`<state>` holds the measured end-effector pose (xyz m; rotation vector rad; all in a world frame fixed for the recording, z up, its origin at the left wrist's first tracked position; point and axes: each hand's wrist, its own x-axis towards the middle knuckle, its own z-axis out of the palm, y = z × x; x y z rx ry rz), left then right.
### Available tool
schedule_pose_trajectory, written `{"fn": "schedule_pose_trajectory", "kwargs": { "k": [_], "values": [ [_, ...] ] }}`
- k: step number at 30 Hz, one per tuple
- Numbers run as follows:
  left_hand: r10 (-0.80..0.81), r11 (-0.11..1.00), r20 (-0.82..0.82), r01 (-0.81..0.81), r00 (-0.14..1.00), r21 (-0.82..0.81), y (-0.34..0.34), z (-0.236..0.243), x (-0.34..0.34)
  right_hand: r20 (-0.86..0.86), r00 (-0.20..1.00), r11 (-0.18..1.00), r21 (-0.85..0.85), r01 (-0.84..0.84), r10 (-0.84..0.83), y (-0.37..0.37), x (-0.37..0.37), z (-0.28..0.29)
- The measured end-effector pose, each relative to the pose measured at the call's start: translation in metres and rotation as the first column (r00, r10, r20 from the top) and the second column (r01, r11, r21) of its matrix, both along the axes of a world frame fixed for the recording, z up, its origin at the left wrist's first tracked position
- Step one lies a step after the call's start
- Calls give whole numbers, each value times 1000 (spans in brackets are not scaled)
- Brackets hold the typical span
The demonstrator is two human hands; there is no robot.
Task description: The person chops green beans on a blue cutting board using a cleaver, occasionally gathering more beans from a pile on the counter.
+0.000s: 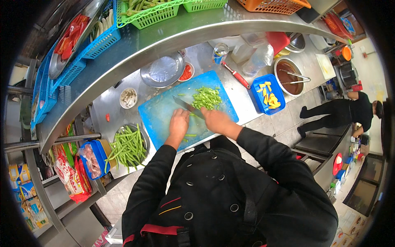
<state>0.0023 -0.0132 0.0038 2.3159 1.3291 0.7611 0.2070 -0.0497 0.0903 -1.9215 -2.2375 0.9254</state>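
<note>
My right hand [218,122] grips a kitchen knife [188,107], its blade slanting up and left over a blue cutting board [160,112]. Beside the blade, my left hand [178,125] is closed, its fingers curled down on the board; what lies under them is hidden. A pile of cut green beans [207,98] sits beyond the knife, towards the board's far right. A few green pieces [190,135] lie between my hands, closer to me. Left of the board, a metal bowl [147,144] is heaped with whole green beans [125,145].
Behind the board stand a steel bowl [162,72], a bowl of chopped red pieces [186,73] and a can [220,53]. To the right are a red-handled tool [236,76], a blue tub [262,108] and a pot with tongs [290,78]. A steel shelf [164,41] overhangs; another person [345,113] stands far right.
</note>
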Motion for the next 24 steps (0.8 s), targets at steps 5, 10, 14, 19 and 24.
{"fn": "schedule_pose_trajectory", "kwargs": {
  "k": [5,10,14,19,24],
  "values": [
    [-21,1000,-24,22,999,7,2,6,-1,-13,1000,1000,-17,13,-13,15,-16,-14],
    [-5,1000,-4,5,1000,30,-1,0,-5,-3,999,999,-7,-42,42,6,-2,19],
    [7,999,-37,-5,999,53,1,7,-1,-44,998,999,0,43,-43,15,-19,-15],
    [14,998,-29,-12,999,65,0,1,-8,18,999,999,-23,-46,47,19,-10,12],
    [8,997,6,-8,1000,75,0,-3,-7,-38,996,997,3,76,-76,6,-22,-27]
  ]
}}
